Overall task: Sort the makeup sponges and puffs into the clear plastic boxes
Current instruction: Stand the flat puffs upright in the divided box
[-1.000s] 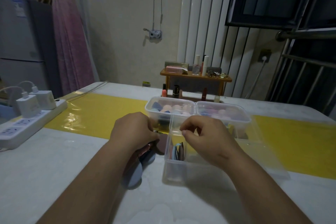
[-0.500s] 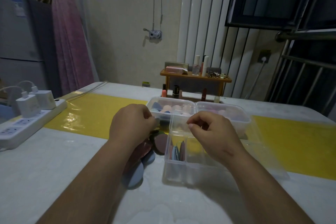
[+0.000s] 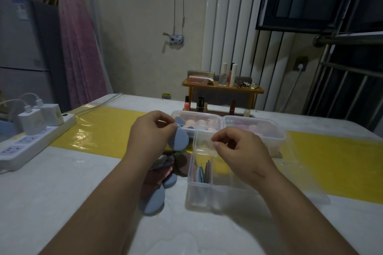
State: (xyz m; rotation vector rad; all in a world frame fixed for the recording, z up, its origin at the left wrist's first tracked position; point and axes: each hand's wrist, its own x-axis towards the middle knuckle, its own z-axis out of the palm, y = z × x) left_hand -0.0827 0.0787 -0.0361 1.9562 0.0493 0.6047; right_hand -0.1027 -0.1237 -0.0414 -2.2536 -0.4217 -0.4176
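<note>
- A blue puff is pinched at its top edge by the curled fingers of the left hand, near the middle of the frame.
- The blue puff is held up in the air, just left of the clear boxes.
- Below it, a pile of puffs in blue, brown and dark red is spread on the white table, partly hidden by the left arm.
- The right hand is held just right of the middle, over the far end of the near clear box. Its fingers are curled and the thumb is close to the first finger. It cannot be told if anything is held.
- A few thin puffs are stood on edge in the left part of the near clear box.
- Behind it, two more boxes are set side by side. Round sponges are kept in the left back box, and pink ones are seen in the right back box.
- A yellow strip is laid across the table.
- A power strip is placed at the left edge of the frame.
</note>
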